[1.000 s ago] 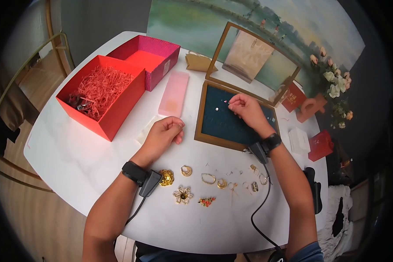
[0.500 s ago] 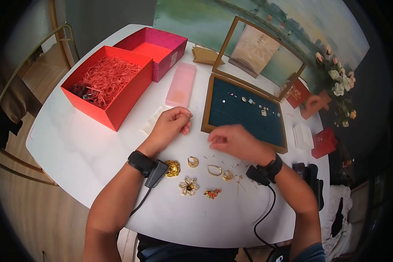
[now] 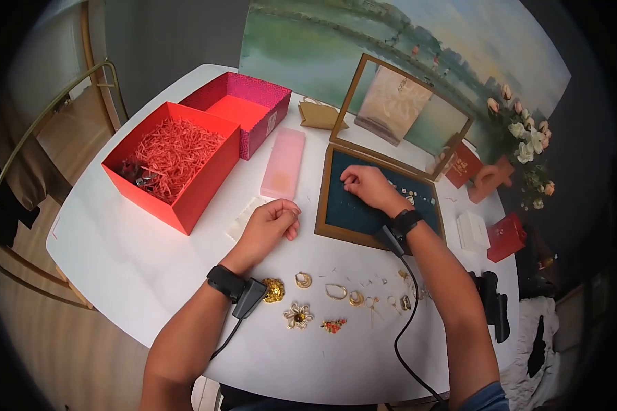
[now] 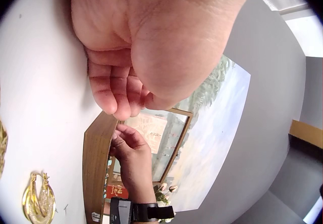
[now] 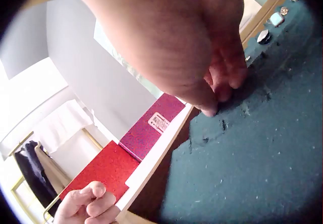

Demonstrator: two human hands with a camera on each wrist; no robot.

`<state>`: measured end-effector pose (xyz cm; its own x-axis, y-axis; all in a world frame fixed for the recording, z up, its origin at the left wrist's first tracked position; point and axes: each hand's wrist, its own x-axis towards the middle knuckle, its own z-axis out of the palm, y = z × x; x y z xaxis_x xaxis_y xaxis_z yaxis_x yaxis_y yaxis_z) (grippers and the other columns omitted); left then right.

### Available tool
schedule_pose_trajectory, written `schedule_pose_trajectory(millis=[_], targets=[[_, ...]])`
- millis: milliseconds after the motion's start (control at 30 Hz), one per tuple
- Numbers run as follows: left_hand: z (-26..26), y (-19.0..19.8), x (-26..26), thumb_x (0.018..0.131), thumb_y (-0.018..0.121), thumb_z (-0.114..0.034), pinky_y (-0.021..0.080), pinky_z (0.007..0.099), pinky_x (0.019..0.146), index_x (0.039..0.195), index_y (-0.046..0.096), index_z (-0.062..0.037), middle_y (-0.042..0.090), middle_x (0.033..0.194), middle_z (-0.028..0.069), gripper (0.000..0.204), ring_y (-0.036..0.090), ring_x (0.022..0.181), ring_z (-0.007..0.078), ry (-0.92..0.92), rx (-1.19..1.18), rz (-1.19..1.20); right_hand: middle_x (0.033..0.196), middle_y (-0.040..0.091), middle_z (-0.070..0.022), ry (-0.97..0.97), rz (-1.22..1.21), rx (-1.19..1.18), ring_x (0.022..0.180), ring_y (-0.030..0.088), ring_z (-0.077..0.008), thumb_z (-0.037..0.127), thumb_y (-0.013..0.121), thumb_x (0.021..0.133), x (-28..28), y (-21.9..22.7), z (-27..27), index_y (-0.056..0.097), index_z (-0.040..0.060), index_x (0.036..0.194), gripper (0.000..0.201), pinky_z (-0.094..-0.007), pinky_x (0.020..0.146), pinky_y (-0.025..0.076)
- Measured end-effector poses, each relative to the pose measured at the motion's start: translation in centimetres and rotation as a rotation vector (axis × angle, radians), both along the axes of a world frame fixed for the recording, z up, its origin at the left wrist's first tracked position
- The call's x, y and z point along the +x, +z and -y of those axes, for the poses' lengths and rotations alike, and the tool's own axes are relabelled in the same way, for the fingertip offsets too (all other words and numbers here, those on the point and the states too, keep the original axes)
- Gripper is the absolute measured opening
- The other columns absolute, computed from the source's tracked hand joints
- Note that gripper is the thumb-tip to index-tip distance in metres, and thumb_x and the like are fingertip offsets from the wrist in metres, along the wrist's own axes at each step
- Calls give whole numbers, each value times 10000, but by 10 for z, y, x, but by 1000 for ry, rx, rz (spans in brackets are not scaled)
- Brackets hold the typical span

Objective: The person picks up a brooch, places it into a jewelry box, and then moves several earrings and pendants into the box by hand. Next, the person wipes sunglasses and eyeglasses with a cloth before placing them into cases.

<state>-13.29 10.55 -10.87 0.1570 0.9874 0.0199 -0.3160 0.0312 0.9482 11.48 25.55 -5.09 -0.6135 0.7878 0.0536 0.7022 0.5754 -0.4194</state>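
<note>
My right hand reaches into the wooden jewellery box, its fingertips down at the dark green velvet pad. Thumb and fingers come together there; I cannot tell whether they pinch a small piece, as the tips hide the spot. Small studs and stone-set pieces sit in the pad beyond that hand, among them a turquoise one. My left hand hovers near the table left of the box, fingers loosely curled, with nothing visible between them. A white packet lies partly under its wrist.
Gold hoops, a flower brooch, a red-flowered brooch and a gold bauble lie on the table. A red box of shredded paper and a pink case stand left. The box's glazed lid stands raised.
My right hand left the pad, passed low over the table in front of the box near my left hand, and is back at the pad's left part. My left hand kept its place.
</note>
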Motion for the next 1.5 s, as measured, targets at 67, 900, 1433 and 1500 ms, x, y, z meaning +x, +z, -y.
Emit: schedule_pose_trajectory(millis=[67, 900, 1433, 1500], targets=[[1, 0, 0, 1014, 519, -126, 476, 236, 657, 1021, 599, -21, 600, 812, 20, 133, 564, 681, 96, 0, 5, -1, 878, 697, -89, -34, -179, -75, 770, 646, -172, 30, 665, 850, 3, -2, -9, 652, -11, 1038, 193, -297, 724, 521], [0, 0, 0, 1018, 525, -147, 473, 230, 656, 1009, 606, -11, 605, 802, 31, 158, 571, 692, 97, 11, 5, -16, 868, 672, -37, -85, -291, -111, 754, 603, -91, 17, 649, 885, 46, 44, 65, 632, 7, 1069, 185, -247, 701, 507], [1, 1, 2, 989, 515, -71, 484, 233, 649, 1006, 606, 4, 611, 797, 22, 119, 574, 672, 88, 31, -34, 18, 912, 709, -161, -41, 200, 19, 886, 675, -299, 90, 722, 813, 20, 9, -55, 707, 22, 991, 192, -376, 785, 527], [0, 1, 1, 990, 514, -71, 484, 233, 650, 1007, 606, 4, 610, 797, 21, 120, 575, 674, 87, 27, -36, 21, 902, 711, -167, -15, 207, 27, 871, 677, -307, 97, 721, 813, 20, 10, -58, 714, 23, 975, 178, -378, 779, 529]])
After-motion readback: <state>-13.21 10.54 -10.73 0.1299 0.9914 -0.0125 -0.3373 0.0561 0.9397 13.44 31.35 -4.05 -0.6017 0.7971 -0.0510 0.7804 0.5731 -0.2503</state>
